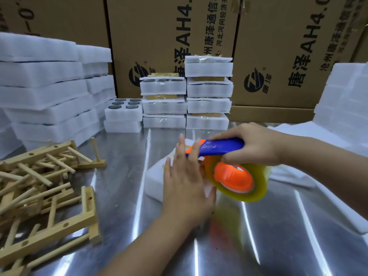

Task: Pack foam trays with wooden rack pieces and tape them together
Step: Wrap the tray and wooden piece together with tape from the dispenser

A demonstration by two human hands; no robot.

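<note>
**Foam tray [155, 180] under the left hand [185, 182]**

The left hand lies flat, fingers straight, on the foam tray in the middle of the table [278, 226]; the right hand [253, 144] grips the blue handle of the tape dispenser [223, 148] just right of it; wooden rack pieces [45, 186] lie piled at near left.

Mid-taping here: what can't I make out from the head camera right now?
Head view: the foam tray top and contents, covered by the left hand.
Head view: the tape's free end and the tape dispenser blade, behind the left hand; the right hand holds its handle.
Head view: the pile of wooden rack pieces, cut off by the left edge.
Head view: the foam stack at right, cut off by the right edge.
</note>
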